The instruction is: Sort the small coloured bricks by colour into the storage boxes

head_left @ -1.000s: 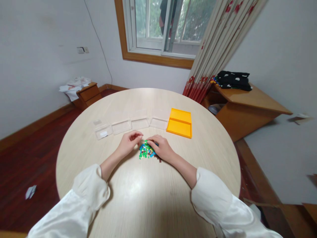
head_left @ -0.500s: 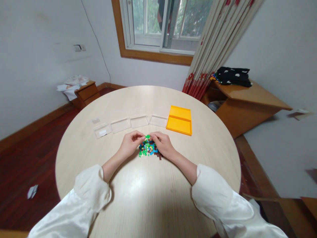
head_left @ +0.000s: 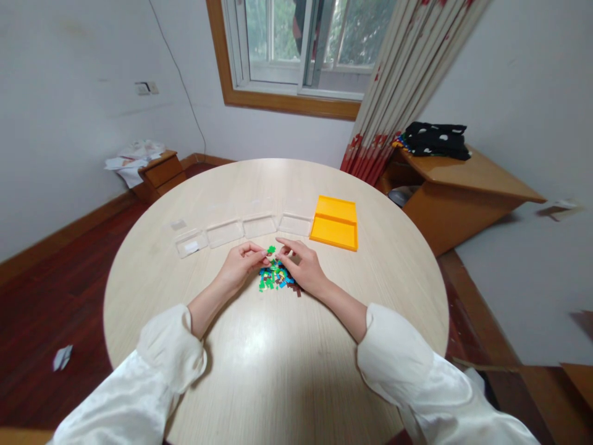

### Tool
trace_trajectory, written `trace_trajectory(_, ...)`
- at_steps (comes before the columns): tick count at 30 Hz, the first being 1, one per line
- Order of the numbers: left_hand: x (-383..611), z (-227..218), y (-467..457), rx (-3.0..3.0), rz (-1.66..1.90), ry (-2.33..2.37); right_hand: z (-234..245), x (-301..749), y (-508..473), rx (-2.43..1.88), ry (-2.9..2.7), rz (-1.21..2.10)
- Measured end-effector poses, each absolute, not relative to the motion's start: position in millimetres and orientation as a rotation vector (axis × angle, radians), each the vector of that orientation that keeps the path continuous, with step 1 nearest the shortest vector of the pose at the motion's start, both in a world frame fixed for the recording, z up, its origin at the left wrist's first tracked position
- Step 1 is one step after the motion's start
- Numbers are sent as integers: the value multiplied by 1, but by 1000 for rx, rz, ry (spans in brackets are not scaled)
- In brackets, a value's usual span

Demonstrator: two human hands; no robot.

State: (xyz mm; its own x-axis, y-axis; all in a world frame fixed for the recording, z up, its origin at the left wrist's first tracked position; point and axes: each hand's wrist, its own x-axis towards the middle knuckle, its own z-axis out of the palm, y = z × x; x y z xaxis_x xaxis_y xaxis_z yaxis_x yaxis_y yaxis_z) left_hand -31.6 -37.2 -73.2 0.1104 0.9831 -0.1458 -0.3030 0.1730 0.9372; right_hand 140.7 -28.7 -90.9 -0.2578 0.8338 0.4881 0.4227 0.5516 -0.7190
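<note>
Between the thumb and fingers of my left hand (head_left: 241,264) is a small green plastic piece (head_left: 271,250) with a lobed edge. My right hand (head_left: 303,266) is just beside it, its index finger stretched out and apart from the thumb, and I see nothing held there. Under and between both hands lies a pile of small building bricks (head_left: 277,274) in green, blue, brown and a little yellow. My right fingers hang over the pile's right side and hide part of it.
Several clear plastic boxes (head_left: 225,233) stand in a curved row beyond my hands on the round table (head_left: 278,364). A yellow box (head_left: 334,232) lies open at the row's right end. The leftmost clear box (head_left: 191,243) holds a white slip.
My hands have drawn apart. The green piece has moved slightly left and up with my left hand, and my right index finger has straightened away from it.
</note>
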Motion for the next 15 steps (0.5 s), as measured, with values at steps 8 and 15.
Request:
trace_trajectory(8, -29, -73, -39, 889, 1147, 959, -91, 141, -28, -953, -1941, 495)
trace_trajectory(15, -29, -72, -39, 899, 1167, 941, -90, 141, -29, -882, -1891, 464)
